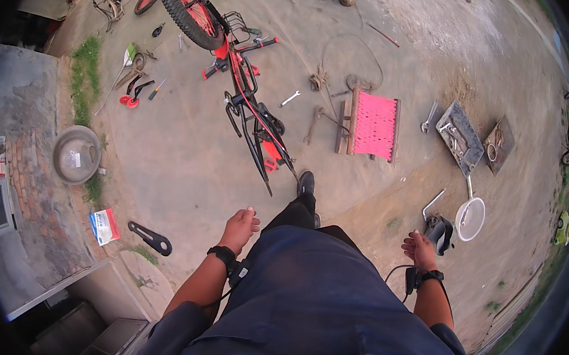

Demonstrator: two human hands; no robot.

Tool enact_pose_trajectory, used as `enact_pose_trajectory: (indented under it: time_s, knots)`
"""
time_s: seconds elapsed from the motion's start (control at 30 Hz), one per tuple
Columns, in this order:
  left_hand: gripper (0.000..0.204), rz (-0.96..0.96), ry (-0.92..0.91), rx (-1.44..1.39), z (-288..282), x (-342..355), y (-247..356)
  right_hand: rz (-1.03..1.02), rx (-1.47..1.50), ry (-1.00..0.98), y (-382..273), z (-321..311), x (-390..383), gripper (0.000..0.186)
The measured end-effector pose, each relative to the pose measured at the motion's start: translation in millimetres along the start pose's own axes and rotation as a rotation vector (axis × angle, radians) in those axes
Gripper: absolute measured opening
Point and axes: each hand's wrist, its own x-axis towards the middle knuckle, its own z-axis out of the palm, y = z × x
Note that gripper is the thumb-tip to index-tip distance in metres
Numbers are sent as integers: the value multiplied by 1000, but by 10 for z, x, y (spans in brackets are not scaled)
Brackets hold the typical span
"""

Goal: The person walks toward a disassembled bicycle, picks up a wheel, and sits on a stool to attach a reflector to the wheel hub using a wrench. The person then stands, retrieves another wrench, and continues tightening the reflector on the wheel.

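My left hand (240, 229) hangs at my left side with its fingers loosely curled in; nothing shows in it. My right hand (420, 249) hangs at my right side, half curled with the fingers a little apart, and holds nothing. Both wrists wear black straps with small devices. Ahead of me a black and red bicycle frame (248, 99) stands upside down on its handlebar (258, 45), its knobbly tyre (194, 13) raised. Neither hand touches it. Close to my right hand in the picture are a black pump-like tool (440, 233) and a white-rimmed pan (470, 219) on the ground.
A stool with a pink woven seat (375, 126) stands right of the bicycle. A spanner (290, 98) and a hammer (313, 126) lie between them. Farther right is a tool tray (459, 136). A metal basin (77, 155) and a black chain guard (150, 238) lie left.
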Motion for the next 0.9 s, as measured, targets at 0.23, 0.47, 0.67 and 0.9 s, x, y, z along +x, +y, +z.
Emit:
enact_pose_trajectory:
  time_s: [0.23, 0.47, 0.67, 0.9]
  knots:
    - [52, -45, 38, -25, 21, 213, 333, -34, -84, -57, -852, 356, 335, 40]
    - [53, -123, 145, -121, 68, 128, 253, -49, -208, -178, -1513, 655, 738, 41]
    - [53, -152, 211, -195, 518, 14, 353, -45, -270, -244, -1889, 505, 1267, 41]
    - [54, -157, 237, -263, 1139, -146, 533, -67, -328, -268, -2417, 148, 1676, 40]
